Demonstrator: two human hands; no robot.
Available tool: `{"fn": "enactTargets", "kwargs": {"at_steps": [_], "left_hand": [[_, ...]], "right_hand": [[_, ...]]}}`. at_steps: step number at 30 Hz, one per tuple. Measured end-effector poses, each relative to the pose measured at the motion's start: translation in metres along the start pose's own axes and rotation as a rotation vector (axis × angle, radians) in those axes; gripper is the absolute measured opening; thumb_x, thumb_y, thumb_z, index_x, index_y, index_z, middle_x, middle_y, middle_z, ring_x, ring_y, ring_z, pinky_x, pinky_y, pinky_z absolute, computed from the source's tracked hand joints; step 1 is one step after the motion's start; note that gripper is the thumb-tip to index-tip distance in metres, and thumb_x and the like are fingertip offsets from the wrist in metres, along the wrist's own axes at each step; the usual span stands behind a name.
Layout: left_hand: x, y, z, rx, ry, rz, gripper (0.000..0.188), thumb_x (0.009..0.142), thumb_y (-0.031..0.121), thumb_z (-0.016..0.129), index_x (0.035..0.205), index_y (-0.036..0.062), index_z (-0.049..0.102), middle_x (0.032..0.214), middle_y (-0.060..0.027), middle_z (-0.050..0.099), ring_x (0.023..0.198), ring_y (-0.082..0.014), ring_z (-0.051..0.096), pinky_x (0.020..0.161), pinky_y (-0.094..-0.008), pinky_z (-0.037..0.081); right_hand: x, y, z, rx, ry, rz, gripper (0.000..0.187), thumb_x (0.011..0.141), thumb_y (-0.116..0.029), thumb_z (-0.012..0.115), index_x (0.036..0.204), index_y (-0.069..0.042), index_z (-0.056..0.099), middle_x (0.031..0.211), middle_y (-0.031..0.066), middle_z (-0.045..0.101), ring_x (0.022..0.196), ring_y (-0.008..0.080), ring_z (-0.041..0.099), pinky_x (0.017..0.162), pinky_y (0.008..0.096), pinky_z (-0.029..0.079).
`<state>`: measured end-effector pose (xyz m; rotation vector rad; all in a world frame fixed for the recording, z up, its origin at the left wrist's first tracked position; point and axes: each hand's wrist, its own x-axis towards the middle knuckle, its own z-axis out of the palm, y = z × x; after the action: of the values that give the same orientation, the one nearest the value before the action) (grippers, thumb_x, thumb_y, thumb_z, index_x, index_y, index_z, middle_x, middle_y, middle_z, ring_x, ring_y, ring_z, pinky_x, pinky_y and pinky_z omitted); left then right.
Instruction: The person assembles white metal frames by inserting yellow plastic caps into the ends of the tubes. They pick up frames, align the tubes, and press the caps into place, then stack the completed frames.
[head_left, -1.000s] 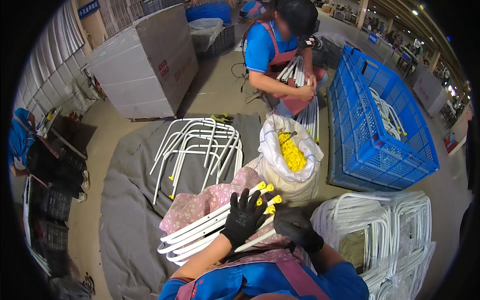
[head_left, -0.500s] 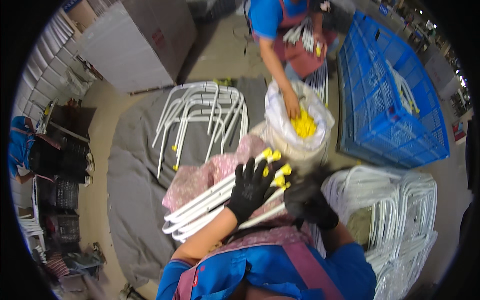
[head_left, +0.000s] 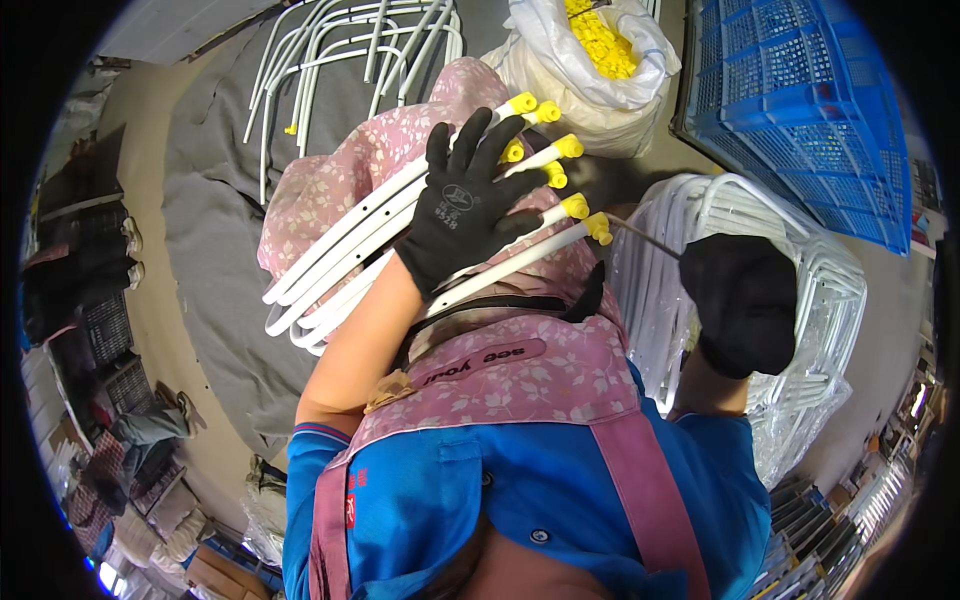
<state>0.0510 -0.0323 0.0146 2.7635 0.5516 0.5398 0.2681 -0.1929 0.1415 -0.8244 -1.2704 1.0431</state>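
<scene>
Several bent white metal tubes (head_left: pixel 372 222) with yellow end caps (head_left: pixel 568 146) lie slantwise across my lap on a pink floral apron (head_left: pixel 318 200). My left hand (head_left: pixel 465 205), in a black glove, rests flat over them with its fingers spread. Off to the right, my right hand (head_left: pixel 742 300), also gloved in black, is closed around a thin metal rod (head_left: pixel 648 236). The rod's far tip reaches the yellow cap (head_left: pixel 599 228) on the nearest tube; whether it touches or enters it I cannot tell. My glove hides the rod's grip end.
Ahead stands a white sack (head_left: pixel 640 75) of loose yellow caps (head_left: pixel 600 42). Bent white frames (head_left: pixel 345 42) lie on a grey cloth (head_left: pixel 215 180) at the far left. A blue plastic crate (head_left: pixel 800 110) is at the far right, above plastic-wrapped white frames (head_left: pixel 830 290).
The view has tipped downward, so the co-worker is out of sight. My right hand has moved right, away from the tube ends, and the rod now shows. My left hand stays on the tubes.
</scene>
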Motion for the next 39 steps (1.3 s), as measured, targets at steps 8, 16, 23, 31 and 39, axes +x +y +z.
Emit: {"fn": "enactTargets", "kwargs": {"at_steps": [8,16,23,31,39], "left_hand": [[-0.013,0.024,0.018,0.139,-0.002,-0.096,0.032,0.083,0.041,0.067,0.11,0.0257,0.07,0.153,-0.0197,0.033,0.143,-0.0454,0.026,0.114,-0.0667,0.003],[-0.013,0.025,0.025,0.195,0.013,-0.111,0.033,0.086,0.046,0.065,0.111,0.0262,0.071,0.152,-0.0187,0.034,0.143,-0.0441,0.026,0.113,-0.0681,0.006],[-0.013,0.025,0.025,0.175,0.033,-0.111,0.031,0.086,0.043,0.065,0.111,0.0259,0.072,0.152,-0.0196,0.035,0.143,-0.043,0.026,0.113,-0.0681,0.006],[-0.012,0.025,0.026,0.138,0.026,-0.112,0.029,0.086,0.041,0.066,0.11,0.0241,0.071,0.153,-0.0211,0.033,0.144,-0.043,0.025,0.114,-0.0681,0.003],[-0.011,0.026,0.025,0.148,0.021,-0.127,0.028,0.086,0.04,0.067,0.11,0.0248,0.072,0.153,-0.0211,0.034,0.144,-0.0427,0.026,0.115,-0.0673,0.002]], "right_hand": [[-0.009,0.031,0.02,-0.067,0.093,0.016,0.031,0.075,-0.018,0.06,0.051,-0.005,0.047,0.056,0.0098,0.055,0.046,0.0229,0.045,0.047,0.0347,0.034],[-0.005,0.037,0.015,0.016,0.146,0.018,0.028,0.076,-0.016,0.06,0.055,-0.003,0.048,0.061,0.0126,0.056,0.05,0.0216,0.048,0.05,0.0335,0.038],[-0.005,0.036,0.014,0.002,0.238,0.095,0.022,0.073,-0.011,0.061,0.059,0.001,0.047,0.066,0.015,0.056,0.052,0.0208,0.051,0.049,0.0311,0.041],[-0.006,0.033,0.017,-0.049,0.22,-0.012,0.028,0.08,-0.019,0.059,0.059,-0.003,0.05,0.062,0.012,0.057,0.051,0.0247,0.048,0.05,0.0361,0.039],[-0.002,0.036,0.018,0.006,0.174,-0.012,0.036,0.083,-0.022,0.058,0.053,-0.004,0.049,0.059,0.0122,0.056,0.048,0.024,0.047,0.05,0.0348,0.037]]}}
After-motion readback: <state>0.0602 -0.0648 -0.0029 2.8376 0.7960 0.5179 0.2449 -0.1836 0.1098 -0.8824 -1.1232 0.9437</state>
